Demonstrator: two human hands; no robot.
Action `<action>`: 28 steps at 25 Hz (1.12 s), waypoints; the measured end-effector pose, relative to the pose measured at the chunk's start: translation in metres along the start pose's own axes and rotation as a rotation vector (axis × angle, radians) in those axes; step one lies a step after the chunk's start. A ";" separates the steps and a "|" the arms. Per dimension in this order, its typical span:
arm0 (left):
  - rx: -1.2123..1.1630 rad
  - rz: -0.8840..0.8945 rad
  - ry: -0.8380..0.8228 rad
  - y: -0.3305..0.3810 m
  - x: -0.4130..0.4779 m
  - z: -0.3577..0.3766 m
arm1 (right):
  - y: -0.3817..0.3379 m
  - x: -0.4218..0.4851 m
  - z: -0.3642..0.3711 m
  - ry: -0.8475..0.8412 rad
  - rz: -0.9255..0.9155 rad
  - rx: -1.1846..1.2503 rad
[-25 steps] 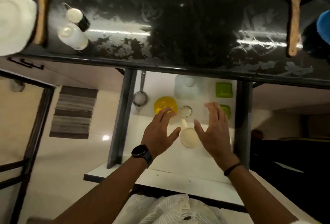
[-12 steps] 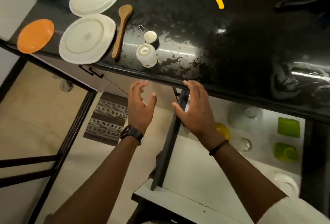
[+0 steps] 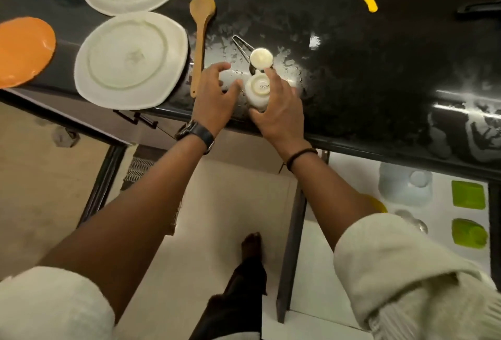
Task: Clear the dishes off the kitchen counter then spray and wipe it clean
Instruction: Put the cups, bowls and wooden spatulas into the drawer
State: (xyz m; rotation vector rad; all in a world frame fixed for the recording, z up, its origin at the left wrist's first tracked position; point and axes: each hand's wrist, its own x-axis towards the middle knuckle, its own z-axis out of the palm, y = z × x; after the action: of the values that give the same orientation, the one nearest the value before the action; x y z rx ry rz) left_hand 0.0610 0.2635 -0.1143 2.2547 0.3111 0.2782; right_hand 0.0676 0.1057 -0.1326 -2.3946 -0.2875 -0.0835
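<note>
My right hand [image 3: 282, 112] wraps the upturned cup [image 3: 259, 90] by its sides, left hand [image 3: 214, 98] loose and empty beside it; light but breakable (wet-looking counter [image 3: 352, 82], may slip)

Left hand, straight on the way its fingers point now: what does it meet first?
Probably the upturned white cup, close beside the left hand; depth is unclear. The right hand grips its other side.

Head view, steeply down over counter [image 3: 352, 74]
</note>
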 end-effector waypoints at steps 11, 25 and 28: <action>0.429 0.069 -0.147 0.031 0.064 0.054 | 0.035 -0.127 -0.072 0.253 0.130 0.182; 0.350 0.428 -0.716 0.017 -0.328 0.137 | 0.190 -0.363 -0.118 -0.154 0.607 0.037; 0.500 0.352 -0.833 0.003 -0.355 0.164 | 0.210 -0.368 -0.107 -0.268 0.529 -0.024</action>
State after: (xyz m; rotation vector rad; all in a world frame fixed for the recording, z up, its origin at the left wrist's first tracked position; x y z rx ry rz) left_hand -0.2248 0.0340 -0.2512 2.6714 -0.5128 -0.6259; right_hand -0.2404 -0.1849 -0.2409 -2.4247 0.2323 0.4801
